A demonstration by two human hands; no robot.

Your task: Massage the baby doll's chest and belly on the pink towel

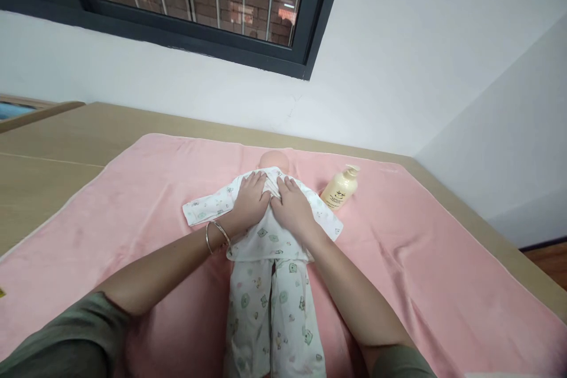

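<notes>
A baby doll (274, 160) lies on a pink blanket, dressed in a white long-sleeved top (266, 242) and matching trousers (290, 313) with a small green print. Only the rounded top of its head shows beyond the collar. My left hand (252, 199) rests flat on the upper left of the top, fingers stretched toward the shoulder. On the upper right, my right hand (292, 205) lies flat in the same way. Both thumbs come close together over the middle of the chest. Neither hand grips anything. A bangle circles my left wrist.
Right of the doll, a pale yellow pump bottle (340, 188) leans on the pink blanket (146, 212). Beneath the blanket is a tan padded surface (57, 136), bordered by a white wall (376, 71). A dark-framed window (199, 50) with bars is above.
</notes>
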